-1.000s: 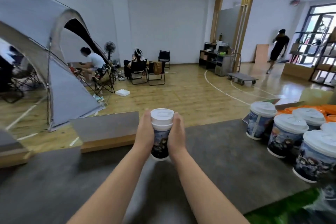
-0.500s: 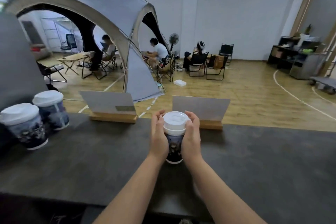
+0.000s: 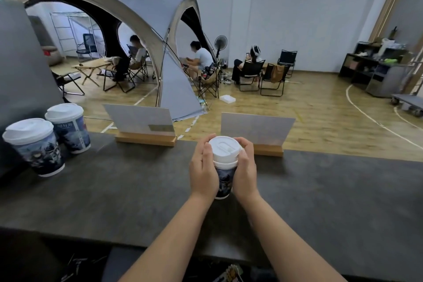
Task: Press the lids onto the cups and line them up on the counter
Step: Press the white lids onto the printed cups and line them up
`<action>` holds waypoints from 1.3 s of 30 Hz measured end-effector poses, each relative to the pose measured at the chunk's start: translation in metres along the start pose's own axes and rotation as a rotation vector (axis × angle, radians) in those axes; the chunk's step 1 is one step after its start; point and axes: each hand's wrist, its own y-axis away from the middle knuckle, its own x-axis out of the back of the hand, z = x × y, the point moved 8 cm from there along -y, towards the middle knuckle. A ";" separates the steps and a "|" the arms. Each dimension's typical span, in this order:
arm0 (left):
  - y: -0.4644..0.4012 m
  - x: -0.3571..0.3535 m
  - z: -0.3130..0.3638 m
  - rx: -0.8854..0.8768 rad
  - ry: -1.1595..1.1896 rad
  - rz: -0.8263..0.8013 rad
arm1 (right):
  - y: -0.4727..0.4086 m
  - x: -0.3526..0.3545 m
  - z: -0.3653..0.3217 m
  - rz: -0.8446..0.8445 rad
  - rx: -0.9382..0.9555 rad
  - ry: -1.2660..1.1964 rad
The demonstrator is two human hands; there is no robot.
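Note:
A printed paper cup with a white lid is held over the middle of the dark counter. My left hand wraps its left side and my right hand wraps its right side, fingers curled by the lid's rim. Whether the cup's base touches the counter I cannot tell. Two more lidded cups stand at the counter's left end, a nearer one and a farther one, almost touching.
Two card signs in wooden bases stand at the counter's far edge, one left of the held cup and one just behind it. Beyond is a hall with a grey tent, folding chairs and seated people.
The view has swung left: the lidded cups formerly at the right are out of view and two at the left end have come in. Both hands still hold the cup.

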 end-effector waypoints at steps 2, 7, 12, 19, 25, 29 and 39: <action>0.003 -0.001 -0.002 -0.004 0.016 0.005 | 0.003 -0.001 0.001 0.021 0.018 0.036; -0.002 -0.005 -0.001 -0.032 0.066 0.066 | 0.003 -0.005 -0.001 0.089 0.081 -0.021; -0.008 -0.004 -0.007 -0.071 0.066 0.093 | -0.001 -0.004 0.001 0.134 0.125 -0.060; -0.007 -0.006 -0.009 -0.057 0.134 0.101 | -0.002 -0.004 0.002 0.143 0.140 -0.004; -0.017 -0.006 -0.005 -0.040 0.089 0.002 | 0.006 -0.001 -0.007 0.096 0.100 0.128; -0.021 0.010 0.000 -0.070 -0.030 0.091 | 0.006 0.013 -0.018 0.155 0.107 0.189; -0.003 -0.010 0.000 -0.087 -0.049 -0.072 | -0.009 0.003 -0.031 0.115 0.233 0.152</action>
